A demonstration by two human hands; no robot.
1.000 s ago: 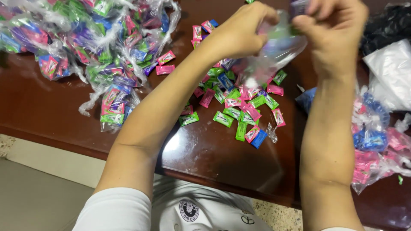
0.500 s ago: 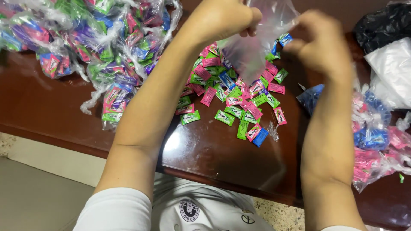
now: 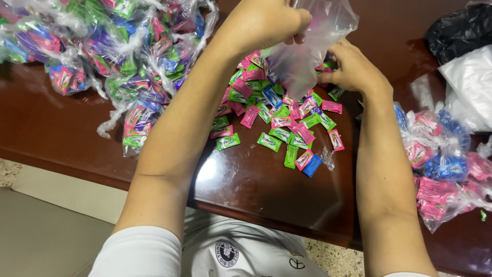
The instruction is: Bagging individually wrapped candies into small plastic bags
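Left hand (image 3: 266, 23), raised with wrist bent, pinches a clear bag (image 3: 307, 46); right hand (image 3: 353, 69), lower, grips candy (image 3: 287, 123) beneath it, above the surface (image 3: 256, 179)

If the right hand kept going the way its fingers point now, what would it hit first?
The right hand points up-left, fingers already against the clear plastic bag held up by the left hand. It would probably push into that bag first, above the loose gum packets; depth is hard to judge.

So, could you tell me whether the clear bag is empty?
Cannot tell: the clear bag, held up by the left hand, hides its inside.
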